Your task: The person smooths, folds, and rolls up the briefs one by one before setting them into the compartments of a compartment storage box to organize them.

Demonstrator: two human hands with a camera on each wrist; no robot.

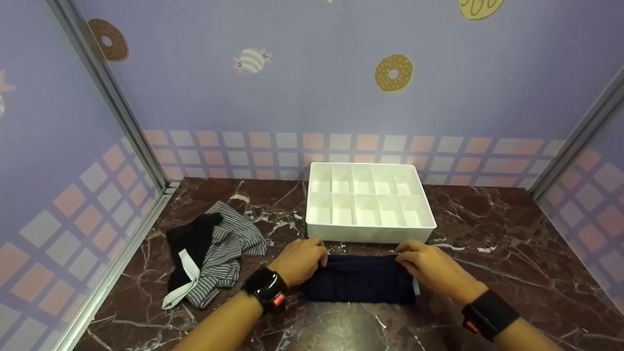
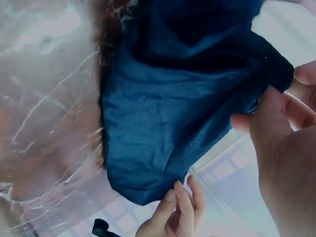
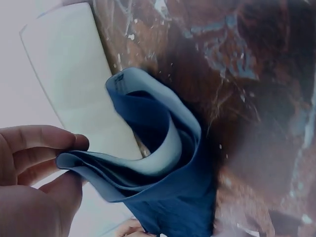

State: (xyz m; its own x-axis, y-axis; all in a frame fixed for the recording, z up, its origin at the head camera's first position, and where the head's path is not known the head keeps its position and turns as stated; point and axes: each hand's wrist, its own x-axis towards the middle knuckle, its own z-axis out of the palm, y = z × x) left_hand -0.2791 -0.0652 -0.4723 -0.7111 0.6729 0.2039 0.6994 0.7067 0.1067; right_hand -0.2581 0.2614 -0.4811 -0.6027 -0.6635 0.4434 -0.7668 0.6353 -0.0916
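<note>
A dark navy folded garment (image 1: pixel 360 282) lies on the marble table (image 1: pixel 512 243) in front of me. My left hand (image 1: pixel 303 258) pinches its far left corner and my right hand (image 1: pixel 423 263) pinches its far right corner, both lifting the far edge slightly. In the left wrist view the navy cloth (image 2: pixel 182 108) hangs from my left hand's fingers (image 2: pixel 276 133), with the right hand (image 2: pixel 177 212) at its other corner. The right wrist view shows the cloth (image 3: pixel 163 182) with its pale waistband (image 3: pixel 148 163) held by my right hand (image 3: pixel 44 168).
A white divided organiser box (image 1: pixel 369 202) stands just behind the garment. A heap of striped and black clothes (image 1: pixel 209 251) lies at the left. Booth walls close the table at left, back and right.
</note>
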